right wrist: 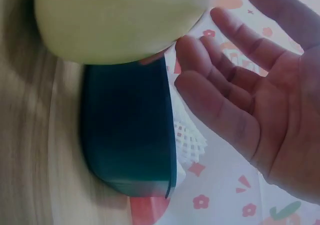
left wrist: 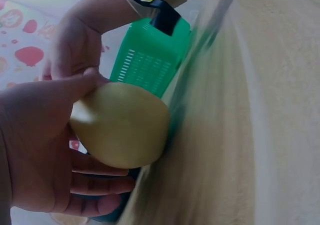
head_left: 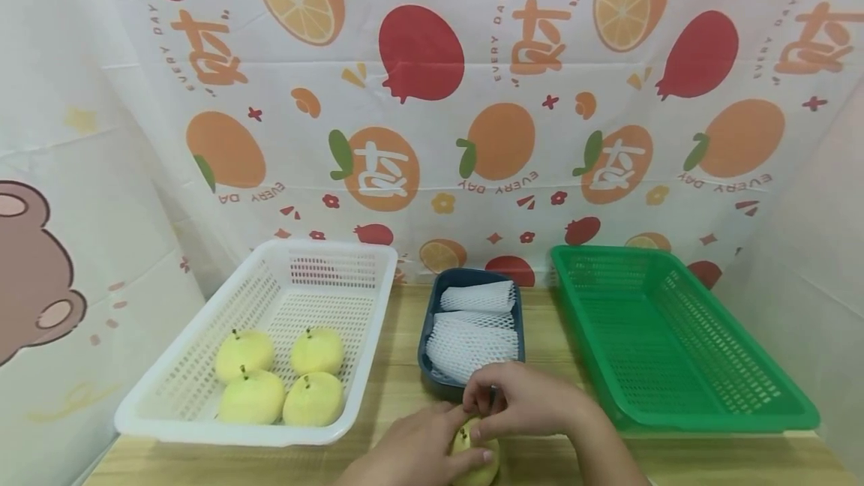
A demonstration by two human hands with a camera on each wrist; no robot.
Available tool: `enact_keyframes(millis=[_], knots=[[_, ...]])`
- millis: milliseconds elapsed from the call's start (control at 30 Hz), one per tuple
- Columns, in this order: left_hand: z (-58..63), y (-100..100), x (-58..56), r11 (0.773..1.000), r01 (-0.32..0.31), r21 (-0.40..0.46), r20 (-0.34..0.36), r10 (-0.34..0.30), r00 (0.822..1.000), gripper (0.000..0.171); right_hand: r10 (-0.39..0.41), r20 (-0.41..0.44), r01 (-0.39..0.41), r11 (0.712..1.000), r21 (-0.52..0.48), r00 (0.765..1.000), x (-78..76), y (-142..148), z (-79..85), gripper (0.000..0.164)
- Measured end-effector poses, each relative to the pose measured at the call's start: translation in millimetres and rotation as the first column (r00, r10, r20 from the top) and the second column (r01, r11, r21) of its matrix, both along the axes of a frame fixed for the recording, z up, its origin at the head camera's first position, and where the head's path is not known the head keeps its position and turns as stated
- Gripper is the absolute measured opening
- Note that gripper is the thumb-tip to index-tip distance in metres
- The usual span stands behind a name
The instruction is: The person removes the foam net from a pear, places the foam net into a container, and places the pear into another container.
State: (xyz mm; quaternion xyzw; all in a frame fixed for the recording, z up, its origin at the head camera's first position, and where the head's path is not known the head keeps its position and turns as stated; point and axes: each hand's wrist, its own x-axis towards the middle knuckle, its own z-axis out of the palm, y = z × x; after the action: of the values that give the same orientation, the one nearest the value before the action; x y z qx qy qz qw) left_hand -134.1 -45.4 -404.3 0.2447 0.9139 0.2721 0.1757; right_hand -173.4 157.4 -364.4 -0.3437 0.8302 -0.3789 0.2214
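A round yellow pear (head_left: 481, 452) is held in my left hand (head_left: 421, 447), low in the middle of the head view. In the left wrist view, the thumb lies along one side of the pear (left wrist: 122, 125) and the fingers spread along the other. My right hand (head_left: 523, 405) bends over the pear's top, its thumb tip close to the stem. Its fingers (right wrist: 225, 110) are loosely bent and hold nothing in the right wrist view. Just beyond both hands, a dark blue box (head_left: 432, 381) contains several white foam net sleeves (head_left: 472, 340).
On the left stands a white basket (head_left: 374, 343) with several yellow pears (head_left: 251, 398) at its near end. A green basket (head_left: 702, 420) stands on the right. Behind them hangs a fruit-patterned cloth (head_left: 432, 148). Everything rests on a wood-grain table (head_left: 540, 463).
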Motion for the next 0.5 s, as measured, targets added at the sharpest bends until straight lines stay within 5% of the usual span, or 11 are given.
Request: enact_keyframes(millis=[233,500], knots=[[-9.9,6,2.9,1.000,-0.011,0.027,-0.075,0.013,0.997,0.059,0.041,0.007,-0.041,0.999,0.023,0.999,2.0,-1,-2.1,0.016],[-10.8,5,1.7,0.980,0.000,0.198,0.033,-0.007,0.999,0.052,0.055,0.027,-0.056,0.998,0.010,0.998,0.0,-1,-0.7,0.006]])
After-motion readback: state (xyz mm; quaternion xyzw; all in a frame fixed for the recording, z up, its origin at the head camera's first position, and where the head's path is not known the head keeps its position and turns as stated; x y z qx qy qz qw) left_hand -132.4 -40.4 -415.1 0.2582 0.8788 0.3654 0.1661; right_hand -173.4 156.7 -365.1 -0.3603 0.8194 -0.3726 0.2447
